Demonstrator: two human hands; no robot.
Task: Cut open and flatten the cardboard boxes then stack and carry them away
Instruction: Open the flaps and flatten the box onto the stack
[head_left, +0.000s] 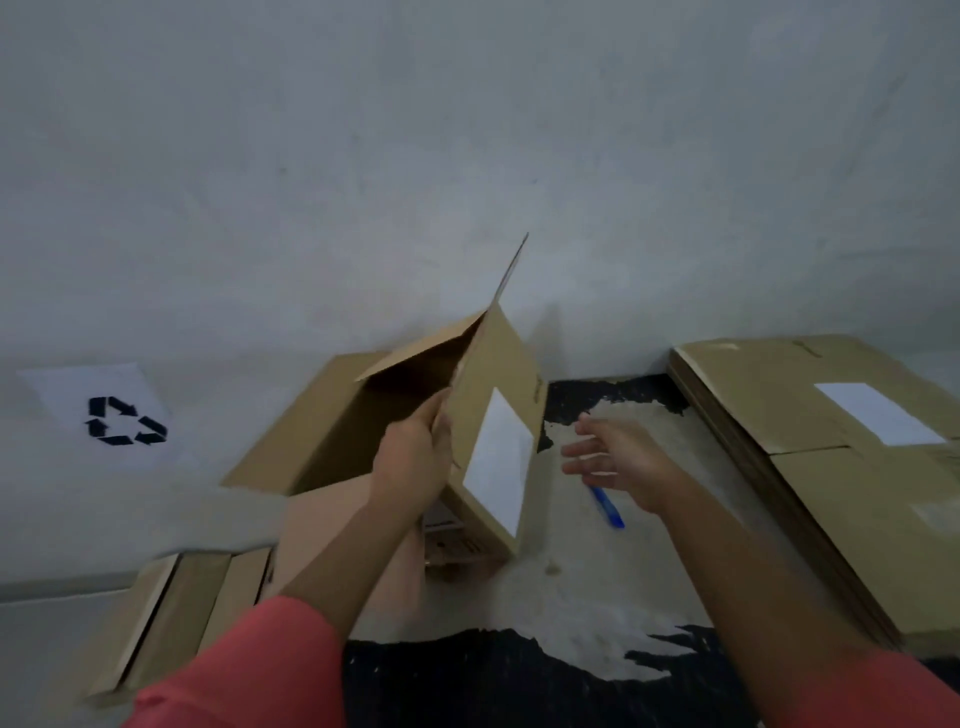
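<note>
1. At the far left, one paper sheet with a recycling symbol (127, 421) is hanging on the wall; I judge it is marking the collecting spot
2. At the near left, folded cardboard panels (171, 613) are lying on the floor; they seem already flattened, though I cannot tell how many pieces they are making up
3. Left of centre, one large open box (311, 431) is lying against the far wall with its hollow showing; it is not yet flattened
4. The left hand (415, 457) is gripping the small box (498, 415) by an upper edge, fingers curled round the cardboard, and is holding it tilted in the middle of the scene with its lower end near the floor; one flap is sticking up, one white label is showing on its side, and it is holding its box shape, so it looks like the piece being worked on
5. The right hand (618, 457) is hanging open, fingers spread and holding nothing, just right of the small box and above one blue tool (608, 506), probably the cutter, lying on the floor
6. At the right, one stack of flattened boxes (831, 493) is lying against the wall, with one white label showing on top; its layers are too thin to count
7. In my judgement the flattening is well under way, with two boxes waiting to be opened out and the carrying away not yet begun
</note>
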